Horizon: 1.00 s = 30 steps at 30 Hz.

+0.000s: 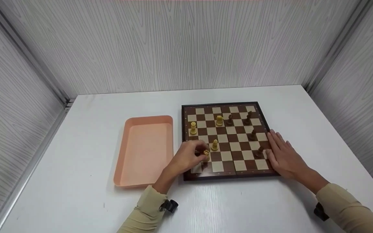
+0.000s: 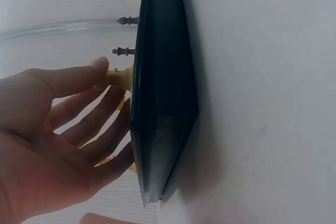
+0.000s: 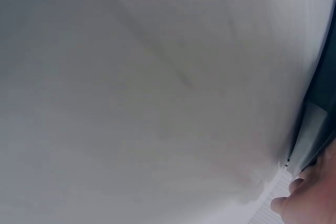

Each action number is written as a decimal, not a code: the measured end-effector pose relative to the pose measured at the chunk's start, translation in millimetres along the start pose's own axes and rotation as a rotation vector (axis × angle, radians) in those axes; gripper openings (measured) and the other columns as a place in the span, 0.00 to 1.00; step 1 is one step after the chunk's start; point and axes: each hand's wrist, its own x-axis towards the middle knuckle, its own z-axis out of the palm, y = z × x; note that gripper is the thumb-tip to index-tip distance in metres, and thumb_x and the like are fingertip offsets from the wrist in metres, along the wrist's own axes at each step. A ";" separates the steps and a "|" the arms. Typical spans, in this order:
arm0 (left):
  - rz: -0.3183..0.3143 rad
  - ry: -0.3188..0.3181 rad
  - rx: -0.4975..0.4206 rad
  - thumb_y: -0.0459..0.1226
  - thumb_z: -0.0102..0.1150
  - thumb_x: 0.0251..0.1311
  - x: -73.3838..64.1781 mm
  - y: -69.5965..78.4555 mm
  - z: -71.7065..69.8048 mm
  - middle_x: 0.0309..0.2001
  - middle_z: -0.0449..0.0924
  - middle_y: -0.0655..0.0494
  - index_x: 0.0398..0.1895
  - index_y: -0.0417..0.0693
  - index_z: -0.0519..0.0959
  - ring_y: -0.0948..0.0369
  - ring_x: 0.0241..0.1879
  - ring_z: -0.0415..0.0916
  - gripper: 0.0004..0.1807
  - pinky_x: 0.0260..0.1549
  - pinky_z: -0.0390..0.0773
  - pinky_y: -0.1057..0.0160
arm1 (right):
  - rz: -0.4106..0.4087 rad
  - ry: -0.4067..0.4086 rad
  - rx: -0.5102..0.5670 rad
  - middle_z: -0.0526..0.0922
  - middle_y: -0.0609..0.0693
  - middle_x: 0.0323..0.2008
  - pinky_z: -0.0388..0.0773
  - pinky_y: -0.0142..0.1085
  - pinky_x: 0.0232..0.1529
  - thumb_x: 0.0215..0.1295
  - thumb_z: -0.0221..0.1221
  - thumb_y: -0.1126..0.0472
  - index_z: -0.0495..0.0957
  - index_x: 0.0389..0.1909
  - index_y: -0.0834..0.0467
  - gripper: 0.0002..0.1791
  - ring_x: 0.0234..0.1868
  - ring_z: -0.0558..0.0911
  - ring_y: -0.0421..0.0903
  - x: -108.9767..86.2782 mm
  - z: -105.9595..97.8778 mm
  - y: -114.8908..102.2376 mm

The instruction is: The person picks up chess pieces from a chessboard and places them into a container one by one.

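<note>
My left hand (image 1: 186, 156) pinches a yellow chess piece (image 1: 206, 155) with a notched top between thumb and fingers, near the board's front left corner. In the left wrist view this hand (image 2: 58, 129) has its thumb and fingertips around the piece (image 2: 122, 79), whose base is right at the board's surface. The brown and cream chessboard (image 1: 218, 166) lies flat. Along its right edge rests my right hand (image 1: 285, 158), fingers extended and thumb at the rim. Just beyond the pinched piece stands another yellow piece (image 1: 215, 145); a dark piece (image 1: 259, 152) stands near the right thumb.
Left of the board is a shallow pink tray (image 1: 118, 168). Farther back on the board stand a yellow knight (image 1: 219, 120), a tall yellow piece (image 1: 193, 128) and several dark pieces (image 1: 248, 119). White table (image 1: 76, 155) surrounds them, with grey wood-grain panels (image 1: 186, 48) behind and at both sides.
</note>
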 end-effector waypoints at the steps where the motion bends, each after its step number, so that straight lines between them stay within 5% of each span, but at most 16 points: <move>1: -0.001 0.001 0.010 0.30 0.71 0.60 0.4 0.3 0.7 0.41 0.86 0.53 0.46 0.41 0.85 0.58 0.42 0.83 0.11 0.44 0.82 0.61 | 0.000 0.000 -0.002 0.45 0.65 0.81 0.50 0.66 0.72 0.83 0.38 0.49 0.44 0.81 0.68 0.37 0.80 0.46 0.66 0.0 0.0 0.2; 30: -0.015 0.028 0.046 0.29 0.71 0.59 0.8 0.4 5.7 0.39 0.85 0.55 0.41 0.45 0.84 0.60 0.39 0.81 0.09 0.40 0.81 0.62 | -0.011 0.005 0.014 0.44 0.64 0.81 0.50 0.67 0.72 0.83 0.39 0.50 0.44 0.80 0.68 0.37 0.80 0.46 0.65 -1.2 0.3 0.3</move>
